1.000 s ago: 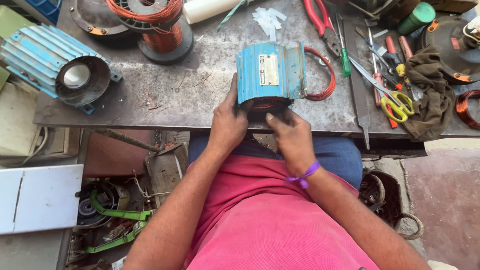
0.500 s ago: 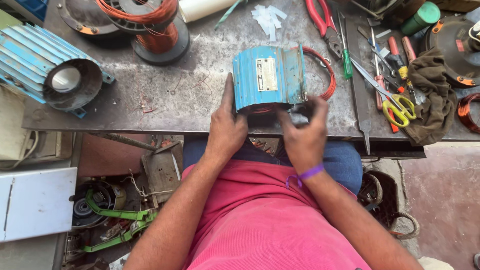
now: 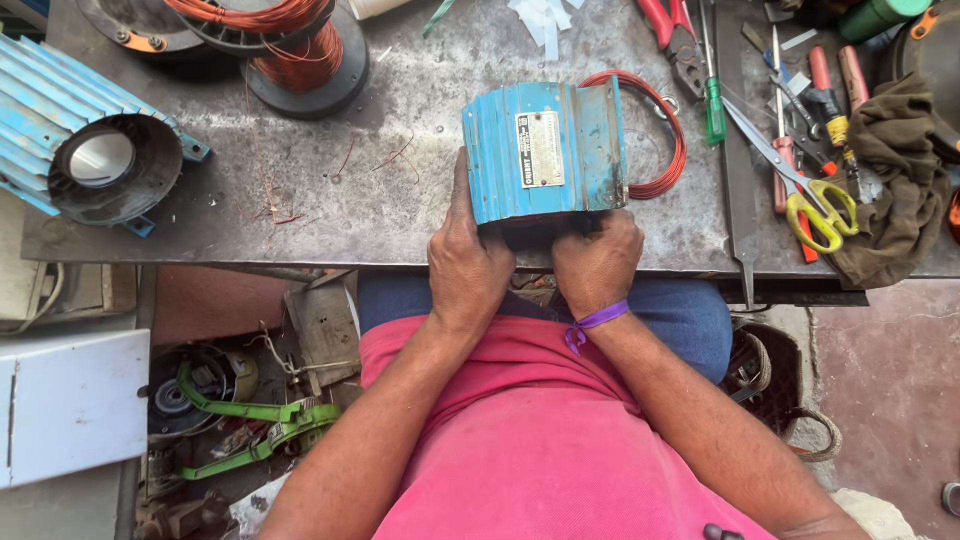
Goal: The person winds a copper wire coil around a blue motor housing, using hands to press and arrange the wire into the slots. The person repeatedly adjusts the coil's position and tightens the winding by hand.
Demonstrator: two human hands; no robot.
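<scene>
Blue ribbed motor housing (image 3: 545,150) sits on the near edge of the grey metal workbench (image 3: 300,200), its open end facing the person. Left hand (image 3: 470,262) is wrapped on the housing's near-left corner, thumb up the side, fingers curled under or inside the opening. Right hand (image 3: 598,262) has fingers tucked into or under the near-right end; what they grasp inside I cannot tell (opening is hidden from this view). Both hands are closed against the housing, not loose.

Progress, as a judgement: the housing looks stripped, with no end cover visible on the near side, and the work at its opening seems mid-way. A red wire coil (image 3: 660,130) lies just behind it, a copper wire spool (image 3: 290,45) sits well apart at far left, so winding work looks unfinished. A second blue housing (image 3: 90,140) rests at the left edge.

Versus a second ago: the housing is a bit farther along the bench from the edge and turned slightly, both hands lower on its near end, right hand tucked deeper. Yellow-handled scissors (image 3: 820,210) and screwdrivers (image 3: 715,95) are unchanged at right.
</scene>
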